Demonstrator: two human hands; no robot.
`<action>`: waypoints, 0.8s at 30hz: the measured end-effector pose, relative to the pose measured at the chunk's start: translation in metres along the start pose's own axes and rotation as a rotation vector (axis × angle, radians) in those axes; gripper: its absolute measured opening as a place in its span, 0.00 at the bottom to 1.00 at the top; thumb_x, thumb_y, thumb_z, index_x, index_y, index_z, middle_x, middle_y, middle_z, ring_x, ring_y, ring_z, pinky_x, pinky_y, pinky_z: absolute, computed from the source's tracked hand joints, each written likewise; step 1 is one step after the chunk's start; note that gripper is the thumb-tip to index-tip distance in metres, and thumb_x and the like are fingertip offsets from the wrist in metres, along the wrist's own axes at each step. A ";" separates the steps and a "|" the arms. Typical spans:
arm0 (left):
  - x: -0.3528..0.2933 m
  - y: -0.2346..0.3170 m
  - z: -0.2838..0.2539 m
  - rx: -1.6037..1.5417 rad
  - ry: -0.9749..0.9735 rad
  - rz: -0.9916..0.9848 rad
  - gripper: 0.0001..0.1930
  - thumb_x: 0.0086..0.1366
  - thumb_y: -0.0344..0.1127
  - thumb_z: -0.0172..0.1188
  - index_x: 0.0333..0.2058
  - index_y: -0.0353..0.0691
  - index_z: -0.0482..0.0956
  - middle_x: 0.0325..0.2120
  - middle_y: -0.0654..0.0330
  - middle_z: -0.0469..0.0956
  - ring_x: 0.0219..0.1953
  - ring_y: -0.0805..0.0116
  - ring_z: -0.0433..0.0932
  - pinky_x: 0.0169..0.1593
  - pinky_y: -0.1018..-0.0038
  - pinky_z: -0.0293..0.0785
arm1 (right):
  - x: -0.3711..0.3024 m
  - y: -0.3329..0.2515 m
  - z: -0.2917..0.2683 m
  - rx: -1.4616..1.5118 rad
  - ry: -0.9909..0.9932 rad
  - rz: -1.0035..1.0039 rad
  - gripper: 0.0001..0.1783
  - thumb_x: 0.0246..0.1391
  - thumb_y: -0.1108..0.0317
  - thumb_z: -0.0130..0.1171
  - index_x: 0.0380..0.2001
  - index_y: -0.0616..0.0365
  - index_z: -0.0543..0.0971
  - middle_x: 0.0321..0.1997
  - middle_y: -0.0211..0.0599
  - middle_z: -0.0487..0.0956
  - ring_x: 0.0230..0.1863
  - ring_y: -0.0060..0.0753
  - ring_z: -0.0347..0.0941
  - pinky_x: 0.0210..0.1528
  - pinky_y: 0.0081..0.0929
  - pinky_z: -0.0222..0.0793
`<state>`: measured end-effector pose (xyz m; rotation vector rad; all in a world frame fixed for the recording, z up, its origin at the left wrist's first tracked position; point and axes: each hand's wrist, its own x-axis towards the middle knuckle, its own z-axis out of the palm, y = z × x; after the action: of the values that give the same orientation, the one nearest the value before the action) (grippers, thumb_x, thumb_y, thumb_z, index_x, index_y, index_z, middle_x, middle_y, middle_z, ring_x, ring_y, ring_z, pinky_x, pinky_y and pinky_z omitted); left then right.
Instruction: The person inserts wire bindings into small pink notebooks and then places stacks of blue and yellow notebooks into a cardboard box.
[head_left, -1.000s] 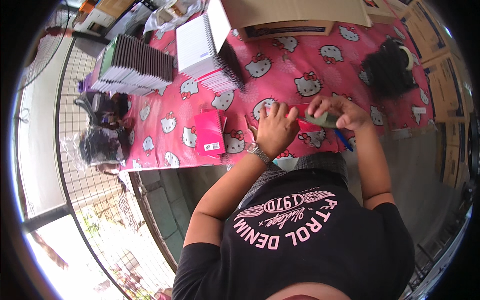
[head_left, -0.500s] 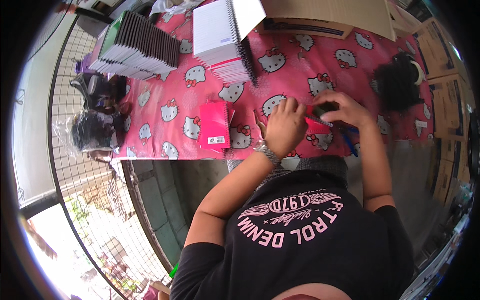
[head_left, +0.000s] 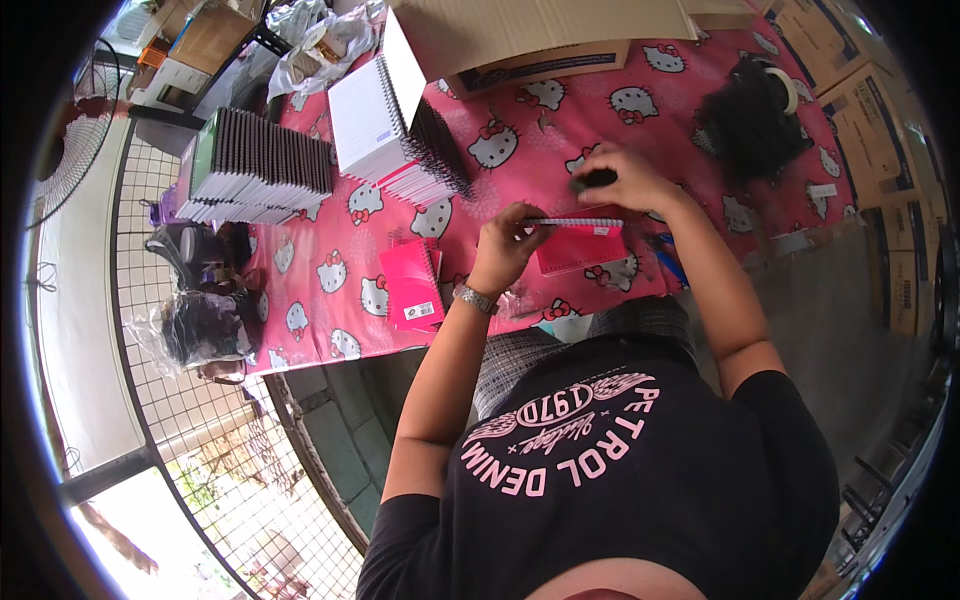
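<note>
My left hand (head_left: 510, 243), with a metal watch at the wrist, pinches the left end of the spiral binding on a pink spiral notebook (head_left: 580, 252). The notebook's coiled edge faces away from me and looks raised. Just beyond it, my right hand (head_left: 622, 182) is curled around a small dark object (head_left: 595, 180), blurred, whose kind I cannot make out. To the left of my left hand lie a few pink notebooks (head_left: 408, 285) in a small pile. A blue pen (head_left: 668, 262) rests right of the notebook I hold.
A tall stack of spiral notebooks (head_left: 375, 125) stands at the back, beside a dark-edged notebook stack (head_left: 260, 165). An open carton (head_left: 540, 65) is at the far side. Black material and a tape roll (head_left: 785, 90) lie right. More cartons (head_left: 872, 135) stand beyond the table's right edge.
The view has shifted. My left hand has moved to the left end of the notebook's binding. The right hand has lifted away from the notebook with the dark object.
</note>
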<state>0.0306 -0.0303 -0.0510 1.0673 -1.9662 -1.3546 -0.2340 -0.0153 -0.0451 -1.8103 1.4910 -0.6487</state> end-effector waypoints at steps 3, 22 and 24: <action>-0.002 0.006 0.006 -0.003 0.065 -0.088 0.09 0.59 0.29 0.68 0.39 0.36 0.81 0.28 0.61 0.81 0.25 0.79 0.76 0.28 0.79 0.72 | -0.023 0.040 -0.007 -0.241 0.458 -0.133 0.27 0.49 0.58 0.70 0.52 0.55 0.78 0.53 0.46 0.76 0.51 0.44 0.74 0.56 0.36 0.68; -0.035 -0.030 0.027 -0.194 0.297 -0.078 0.08 0.68 0.27 0.57 0.44 0.31 0.78 0.34 0.60 0.82 0.31 0.78 0.79 0.37 0.80 0.76 | -0.099 -0.088 0.076 -0.095 0.550 -0.239 0.24 0.44 0.66 0.68 0.49 0.56 0.80 0.45 0.37 0.76 0.46 0.42 0.71 0.51 0.38 0.71; -0.038 -0.029 0.033 -0.276 0.353 -0.007 0.09 0.66 0.27 0.60 0.43 0.32 0.80 0.31 0.60 0.83 0.30 0.77 0.80 0.36 0.79 0.75 | -0.086 -0.095 0.079 -0.161 0.537 -0.255 0.24 0.44 0.66 0.68 0.49 0.56 0.80 0.45 0.36 0.76 0.46 0.41 0.71 0.50 0.37 0.71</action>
<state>0.0352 0.0129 -0.0895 1.0936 -1.4758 -1.2928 -0.1340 0.0932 -0.0180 -2.0744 1.6971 -1.2495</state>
